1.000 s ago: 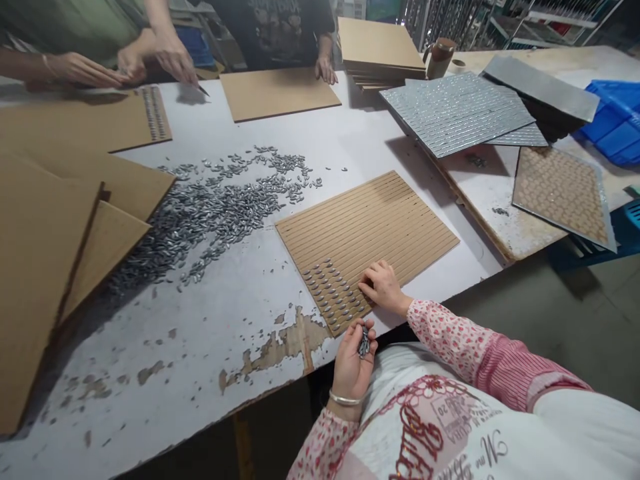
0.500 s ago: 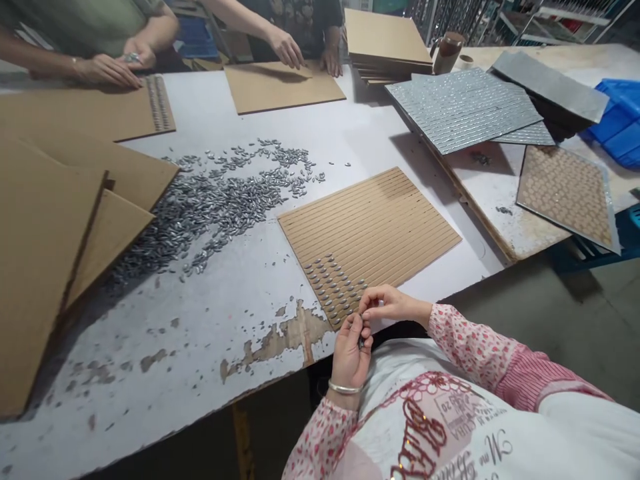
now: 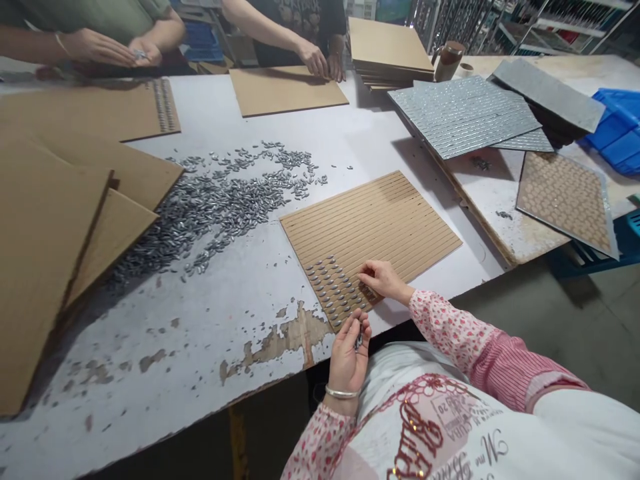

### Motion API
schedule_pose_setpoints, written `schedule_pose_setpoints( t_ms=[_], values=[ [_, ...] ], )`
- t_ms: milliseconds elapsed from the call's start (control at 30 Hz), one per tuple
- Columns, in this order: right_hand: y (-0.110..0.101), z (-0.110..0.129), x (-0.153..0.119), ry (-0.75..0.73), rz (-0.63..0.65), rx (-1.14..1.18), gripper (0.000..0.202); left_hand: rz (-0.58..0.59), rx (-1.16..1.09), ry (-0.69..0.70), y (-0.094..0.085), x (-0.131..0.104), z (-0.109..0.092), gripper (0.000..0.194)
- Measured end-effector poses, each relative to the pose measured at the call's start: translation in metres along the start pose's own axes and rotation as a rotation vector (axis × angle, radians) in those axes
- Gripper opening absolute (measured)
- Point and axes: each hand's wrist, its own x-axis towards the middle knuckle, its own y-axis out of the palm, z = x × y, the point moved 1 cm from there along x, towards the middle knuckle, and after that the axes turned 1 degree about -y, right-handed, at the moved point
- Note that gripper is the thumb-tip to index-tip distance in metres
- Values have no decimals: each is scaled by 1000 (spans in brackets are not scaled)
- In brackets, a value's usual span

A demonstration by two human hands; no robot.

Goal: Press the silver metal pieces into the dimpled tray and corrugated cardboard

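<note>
Left hand is palm-up at the near corner of the grooved board, fingers curled in round a small clutch of grey pcs, bangle at the wrist. Over on the R, the right hand is low over the same board, palm down, fingers bent toward the grooves, just beside the rows of set pcs; can't tell if those tips meet or pinch a pc, too small to see. Board's flat on the worktop, nearest the person, set pcs all at its near-left corner, rest of the grooves bare. Beyond it, L side, the loose pile sprawls out, w/ a few strays at the far end. Handling-wise: pcs look hard, light & smooth, prob. metal or coated, so likely slippery & quick to roll; best hold is thumb + index across the fat middle, not the pointed ends. Board looks stiff & fairly light; take it by opp. edges, kept level, b/c a tilt could send pcs sliding, & I can't see if they're stuck down. Far side, one co-worker's hands are at a plain board; another's hands are together by something small & shiny.
</note>
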Motion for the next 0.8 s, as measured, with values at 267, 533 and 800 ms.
schedule_pose_setpoints(
  t_ms=[267,533,800],
  values=[
    [6,-1,-3,-83,-73,-424,20,1,-14,-33,2,-2,-1,17],
    [2,-7,-1,-99,0,-389,18,20,36,-24,2,-1,1,15],
    [1,-5,3,-44,13,-456,20,105,48,-7,1,-2,4,13]
  ],
)
